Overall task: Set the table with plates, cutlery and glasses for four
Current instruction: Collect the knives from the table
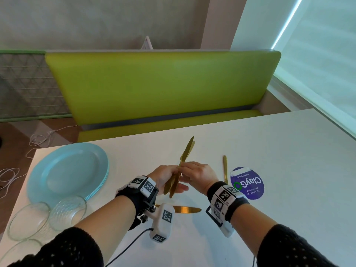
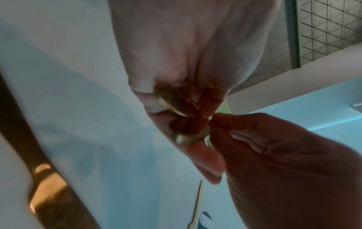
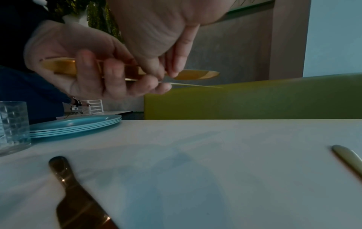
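Note:
Above the middle of the white table [image 1: 250, 218], my left hand [image 1: 169, 178] grips two gold knives [image 1: 185, 153] by their handles, blades pointing away from me. My right hand [image 1: 194, 172] pinches one of these knives just above the left fingers. In the right wrist view the left hand [image 3: 88, 72] curls round the handles and the blades [image 3: 195, 75] stick out to the right. The handle ends [image 2: 174, 106] show under my left palm. A third gold knife [image 1: 185, 210] lies flat on the table below my wrists. A stack of blue plates [image 1: 67, 170] sits at the left.
Clear glasses [image 1: 28, 220] [image 1: 67, 211] stand near the front left corner beside the plates. Another gold cutlery piece [image 1: 225, 166] lies next to a round purple sticker [image 1: 248, 184]. A green bench [image 1: 158, 87] runs behind the table, and cables [image 1: 11, 176] lie on the floor at the left.

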